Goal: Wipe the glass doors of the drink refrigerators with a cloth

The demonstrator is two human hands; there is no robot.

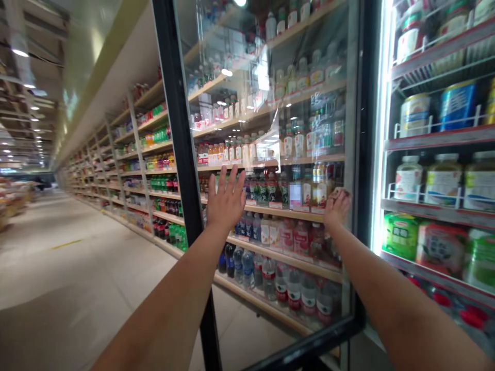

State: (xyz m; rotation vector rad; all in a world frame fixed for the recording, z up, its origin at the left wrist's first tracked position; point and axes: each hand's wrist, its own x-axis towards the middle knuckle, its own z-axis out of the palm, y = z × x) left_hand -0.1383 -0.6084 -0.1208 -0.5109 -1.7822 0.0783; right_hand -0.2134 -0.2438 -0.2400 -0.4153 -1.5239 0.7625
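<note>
A glass door [247,118] with a black frame stands swung open before me. My left hand [226,201] is raised at the glass near the door's left side, fingers stretched and spread, with nothing in it. Near the right edge of the pane, my right hand [336,210] is closed on a small crumpled brownish cloth [340,192] against the glass. Part of the cloth is hidden by the fingers. Through the pane show shelves of bottles, mixed with reflections.
To the right is a lit cooler with jars [443,180], cans [458,105] and green and red packs [441,247] on wire-railed shelves. Long drink shelves [135,144] run back on the left beside a tiled aisle floor [77,268]. The door's lower frame [309,345] crosses the bottom.
</note>
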